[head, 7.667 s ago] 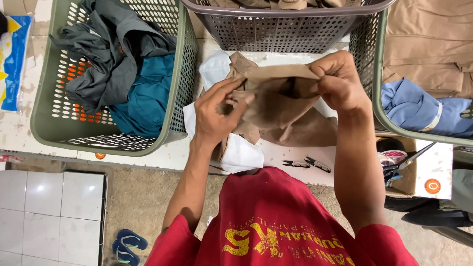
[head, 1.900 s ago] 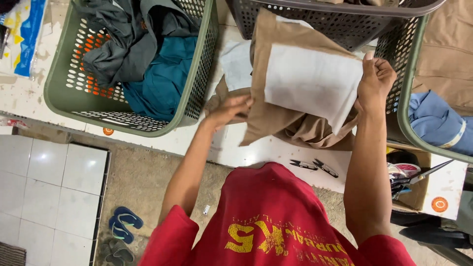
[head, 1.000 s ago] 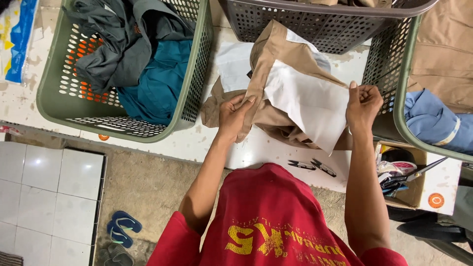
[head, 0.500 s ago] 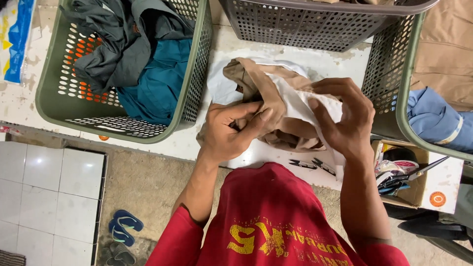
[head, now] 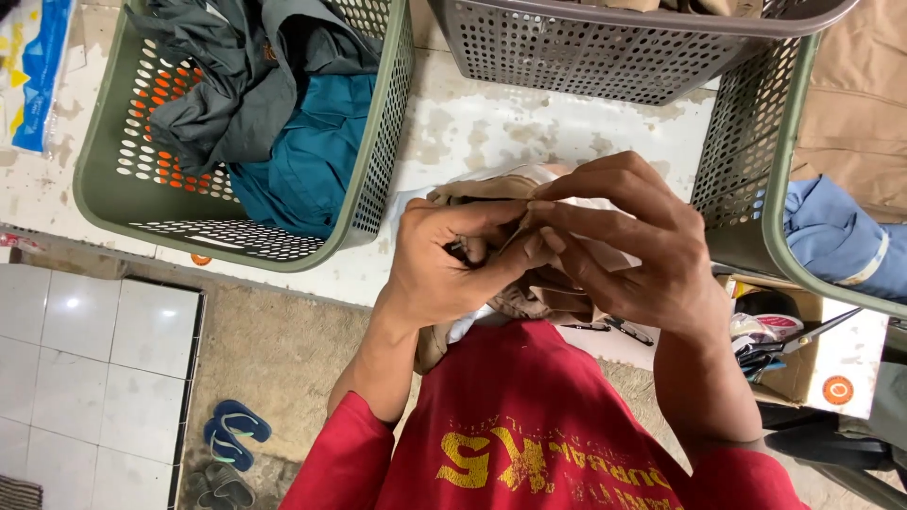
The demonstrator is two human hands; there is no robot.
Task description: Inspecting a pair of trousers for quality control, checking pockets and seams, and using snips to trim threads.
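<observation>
left hand (head: 444,264) clamps tan garment (head: 529,293) | right hand (head: 633,250) pinches its white lining (fingers overlapping the left's) | garment bunched at chest above white table (head: 472,123); green basket (head: 378,142) left, holding dark clothes (head: 255,94)

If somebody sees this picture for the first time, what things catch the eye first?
In the centre, the left hand and right hand bunch a tan garment with white lining close to the red shirt. At upper left, a green basket holds grey and teal clothes.
</observation>
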